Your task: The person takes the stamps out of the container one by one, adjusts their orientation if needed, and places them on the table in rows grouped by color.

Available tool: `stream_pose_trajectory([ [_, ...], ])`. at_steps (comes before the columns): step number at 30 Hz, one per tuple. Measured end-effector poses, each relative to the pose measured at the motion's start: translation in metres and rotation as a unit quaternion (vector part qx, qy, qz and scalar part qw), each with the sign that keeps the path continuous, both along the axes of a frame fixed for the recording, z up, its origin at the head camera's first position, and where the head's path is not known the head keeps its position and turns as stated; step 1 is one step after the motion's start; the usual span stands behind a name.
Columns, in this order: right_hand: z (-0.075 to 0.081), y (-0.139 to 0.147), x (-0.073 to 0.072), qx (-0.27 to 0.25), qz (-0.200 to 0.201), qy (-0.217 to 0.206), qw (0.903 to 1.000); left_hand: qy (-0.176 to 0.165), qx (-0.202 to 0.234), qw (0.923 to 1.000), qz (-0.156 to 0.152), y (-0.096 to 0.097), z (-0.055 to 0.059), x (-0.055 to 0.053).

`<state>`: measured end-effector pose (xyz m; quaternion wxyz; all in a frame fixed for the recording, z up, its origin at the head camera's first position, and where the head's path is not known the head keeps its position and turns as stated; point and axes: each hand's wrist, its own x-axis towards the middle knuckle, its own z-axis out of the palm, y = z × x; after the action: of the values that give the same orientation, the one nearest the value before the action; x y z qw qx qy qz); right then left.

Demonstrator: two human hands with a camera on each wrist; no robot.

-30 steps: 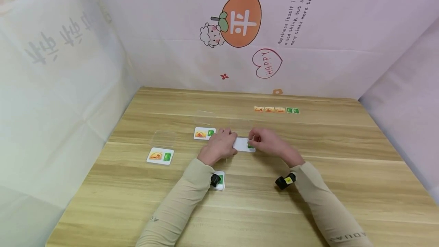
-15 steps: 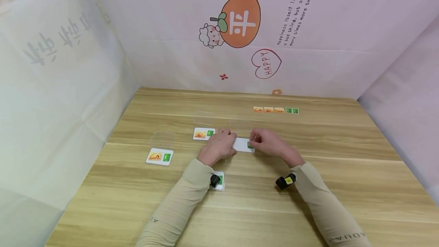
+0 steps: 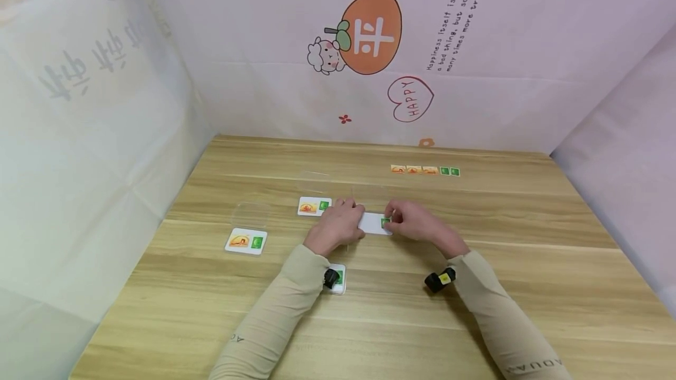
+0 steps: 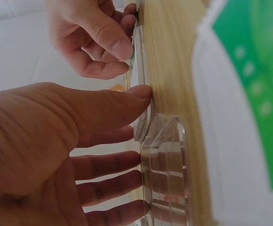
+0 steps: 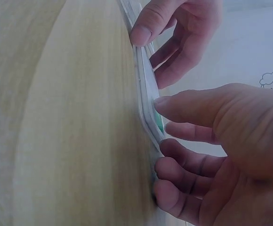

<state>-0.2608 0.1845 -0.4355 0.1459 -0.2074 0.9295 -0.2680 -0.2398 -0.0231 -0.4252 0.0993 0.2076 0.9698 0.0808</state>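
A white card [image 3: 372,223] in a shallow clear plastic case lies between both hands. My left hand [image 3: 340,223] holds its left end, thumb [image 4: 140,92] on the near edge and fingers spread over the far side. At the right end, thumb and index finger of my right hand [image 3: 415,220] pinch at a small green card [image 3: 385,223] on the white one; the other fingers curl near the table. In the left wrist view a clear plastic piece [image 4: 167,165] lies under the left fingertips. Beneath my left wrist, a white card with a green square [image 3: 340,278] is partly hidden.
Two finished-looking white cards, each with an orange picture and green square, lie left: one near [image 3: 246,241], one farther back [image 3: 311,206]. Clear lids [image 3: 251,214] lie behind them. A row of small orange cards [image 3: 414,169] and green cards [image 3: 450,171] lies toward the wall.
The right thumb and index finger have shifted slightly at the green card, which shows more now. The left hand has stayed in place.
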Motion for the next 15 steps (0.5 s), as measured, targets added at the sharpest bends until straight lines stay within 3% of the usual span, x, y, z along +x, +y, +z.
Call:
stream_pose_trajectory([
  [15,-0.0021,0.0024,0.0015,0.0,-0.007,0.0,1.0,0.005,0.001,1.0,0.003,0.0014,-0.0018,0.0001],
])
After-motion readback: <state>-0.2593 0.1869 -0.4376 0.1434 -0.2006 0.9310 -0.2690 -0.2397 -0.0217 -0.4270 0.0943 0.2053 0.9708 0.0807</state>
